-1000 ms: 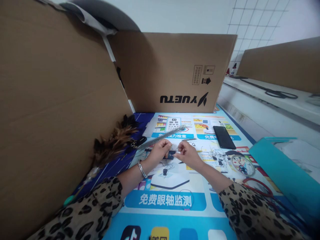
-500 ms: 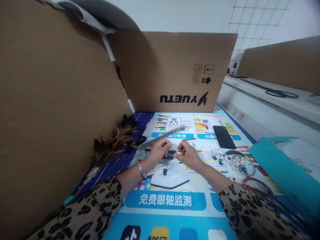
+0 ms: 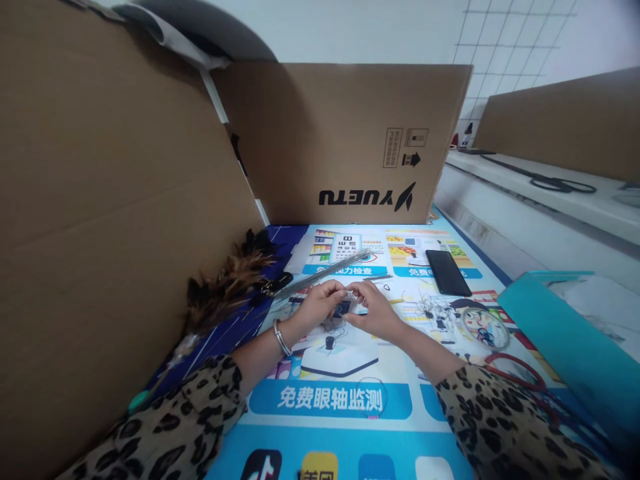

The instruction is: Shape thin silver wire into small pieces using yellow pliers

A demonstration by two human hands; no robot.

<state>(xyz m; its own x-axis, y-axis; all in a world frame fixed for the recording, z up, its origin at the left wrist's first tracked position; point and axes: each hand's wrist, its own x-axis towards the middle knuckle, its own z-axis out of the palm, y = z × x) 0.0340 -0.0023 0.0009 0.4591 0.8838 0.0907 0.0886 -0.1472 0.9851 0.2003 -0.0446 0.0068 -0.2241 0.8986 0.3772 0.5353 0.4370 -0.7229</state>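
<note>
My left hand (image 3: 323,304), with a silver bangle at the wrist, is closed in a pinch over the middle of the printed table cover (image 3: 330,437). My right hand (image 3: 374,311) is pinched too, its fingertips meeting those of the left. What they hold between them is too small to make out. A dark flat patch (image 3: 342,308) shows just under the fingers. Beyond the left hand lies a bundle of thin metal wires (image 3: 325,272). A small black piece (image 3: 330,343) rests nearer to me.
Right of my hands are a tangle of fine wires with black bits (image 3: 439,315), a round clear dish (image 3: 484,328), a black phone (image 3: 448,273) and a teal box (image 3: 565,353). Brown feathers (image 3: 227,277) lie at left. Cardboard panels (image 3: 350,133) stand behind and leftward.
My right hand has moved a little left, and the fingertips of both hands have come together. The things on the table have stayed in place.
</note>
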